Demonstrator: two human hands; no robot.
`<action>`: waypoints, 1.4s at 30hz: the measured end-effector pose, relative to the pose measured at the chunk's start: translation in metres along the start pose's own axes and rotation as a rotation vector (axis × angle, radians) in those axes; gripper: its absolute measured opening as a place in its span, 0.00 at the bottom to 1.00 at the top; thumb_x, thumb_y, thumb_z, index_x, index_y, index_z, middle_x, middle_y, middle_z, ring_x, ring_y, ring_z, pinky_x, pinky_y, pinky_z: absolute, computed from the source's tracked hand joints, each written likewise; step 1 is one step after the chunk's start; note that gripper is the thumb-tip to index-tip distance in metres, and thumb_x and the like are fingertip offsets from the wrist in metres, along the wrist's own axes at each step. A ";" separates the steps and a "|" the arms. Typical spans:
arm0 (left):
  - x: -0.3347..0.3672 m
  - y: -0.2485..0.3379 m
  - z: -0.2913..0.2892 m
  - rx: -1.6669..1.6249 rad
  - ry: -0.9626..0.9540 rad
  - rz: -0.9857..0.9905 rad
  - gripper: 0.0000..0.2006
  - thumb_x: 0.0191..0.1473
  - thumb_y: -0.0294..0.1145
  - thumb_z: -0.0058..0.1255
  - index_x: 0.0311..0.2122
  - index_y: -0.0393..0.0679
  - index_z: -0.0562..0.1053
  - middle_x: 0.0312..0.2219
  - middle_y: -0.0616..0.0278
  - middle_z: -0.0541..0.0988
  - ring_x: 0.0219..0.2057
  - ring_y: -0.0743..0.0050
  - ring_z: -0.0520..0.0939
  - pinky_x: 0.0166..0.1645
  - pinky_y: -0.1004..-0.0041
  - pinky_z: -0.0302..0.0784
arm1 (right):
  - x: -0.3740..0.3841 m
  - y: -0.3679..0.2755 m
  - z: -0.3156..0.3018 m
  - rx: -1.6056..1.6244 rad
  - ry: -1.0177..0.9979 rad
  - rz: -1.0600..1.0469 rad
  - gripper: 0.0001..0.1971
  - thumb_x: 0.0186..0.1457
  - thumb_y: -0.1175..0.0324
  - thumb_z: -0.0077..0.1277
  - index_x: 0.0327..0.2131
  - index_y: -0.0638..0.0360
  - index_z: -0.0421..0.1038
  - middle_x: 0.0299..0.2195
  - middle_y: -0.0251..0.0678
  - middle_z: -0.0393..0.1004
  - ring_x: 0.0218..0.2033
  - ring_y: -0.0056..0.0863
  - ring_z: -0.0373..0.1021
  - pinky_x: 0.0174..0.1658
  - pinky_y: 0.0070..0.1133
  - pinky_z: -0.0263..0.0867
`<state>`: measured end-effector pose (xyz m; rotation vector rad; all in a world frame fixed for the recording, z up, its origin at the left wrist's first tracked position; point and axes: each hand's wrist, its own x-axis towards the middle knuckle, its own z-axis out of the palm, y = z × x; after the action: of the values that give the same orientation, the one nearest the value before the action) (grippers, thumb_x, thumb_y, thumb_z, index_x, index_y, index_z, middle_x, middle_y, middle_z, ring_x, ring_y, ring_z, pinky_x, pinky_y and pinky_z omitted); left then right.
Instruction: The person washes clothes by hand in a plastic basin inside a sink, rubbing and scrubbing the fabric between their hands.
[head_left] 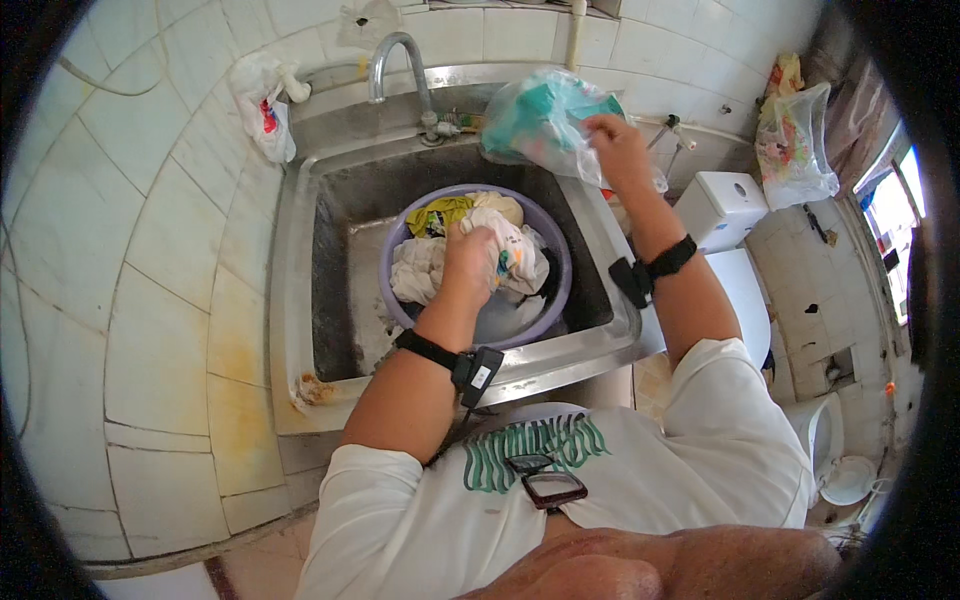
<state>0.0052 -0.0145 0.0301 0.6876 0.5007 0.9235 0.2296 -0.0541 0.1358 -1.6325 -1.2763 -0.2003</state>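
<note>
My left hand [470, 262] is closed round a bunched white garment with coloured patches [518, 258], lifted a little over a purple basin [568, 262]. Other wet laundry lies in the basin: a cream-white cloth [415, 268] on the left and a yellow-green cloth [440, 213] at the back. Cloudy water [505, 318] shows at the near side. Off to the right, my right hand [622, 152] is at a clear plastic bag [525, 105] with teal and white contents, on the sink's back right corner. Its fingers are curled against the bag's edge; the fingertips are partly hidden.
The basin stands inside a metal sink [290, 330] with a curved faucet [405, 60] behind it. A small white bag [262, 105] hangs on the tiled wall at left. Right of the sink are a white toilet tank [722, 205] and another hanging plastic bag [795, 150].
</note>
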 end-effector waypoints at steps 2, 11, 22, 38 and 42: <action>-0.001 0.000 0.005 -0.081 0.002 -0.026 0.15 0.52 0.28 0.43 0.46 0.37 0.63 0.37 0.56 0.73 0.37 0.66 0.76 0.43 0.70 0.71 | -0.022 -0.022 0.011 -0.023 -0.288 -0.022 0.07 0.47 0.70 0.48 0.29 0.60 0.74 0.28 0.44 0.74 0.29 0.39 0.71 0.36 0.28 0.67; 0.013 0.005 -0.017 -0.306 0.015 -0.117 0.17 0.60 0.38 0.36 0.47 0.38 0.66 0.46 0.58 0.72 0.49 0.64 0.71 0.54 0.67 0.64 | -0.091 -0.046 0.114 -0.016 -0.513 -0.067 0.15 0.52 0.62 0.42 0.41 0.60 0.70 0.38 0.46 0.72 0.41 0.42 0.68 0.45 0.32 0.63; 0.016 -0.011 -0.016 0.089 0.113 0.127 0.13 0.59 0.38 0.39 0.44 0.42 0.66 0.39 0.59 0.73 0.41 0.67 0.74 0.45 0.66 0.71 | -0.103 -0.028 0.114 0.353 -0.306 -0.018 0.13 0.52 0.61 0.48 0.28 0.64 0.67 0.21 0.50 0.68 0.23 0.44 0.66 0.29 0.30 0.62; 0.002 0.002 -0.009 -0.195 -0.035 -0.101 0.20 0.59 0.46 0.35 0.46 0.40 0.67 0.44 0.56 0.73 0.45 0.63 0.74 0.51 0.65 0.68 | -0.106 -0.077 0.096 0.011 -0.458 -0.245 0.17 0.56 0.58 0.39 0.26 0.62 0.70 0.26 0.50 0.72 0.30 0.49 0.69 0.34 0.41 0.63; -0.003 0.013 0.005 -0.069 0.001 -0.135 0.19 0.59 0.45 0.38 0.43 0.39 0.69 0.41 0.56 0.75 0.42 0.63 0.76 0.48 0.65 0.70 | -0.099 -0.031 0.112 0.117 -0.306 0.026 0.21 0.58 0.57 0.38 0.23 0.65 0.71 0.23 0.46 0.73 0.26 0.43 0.70 0.32 0.35 0.64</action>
<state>-0.0002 -0.0132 0.0427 0.5834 0.5072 0.8102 0.1155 -0.0323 0.0371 -1.6197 -1.4651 0.1440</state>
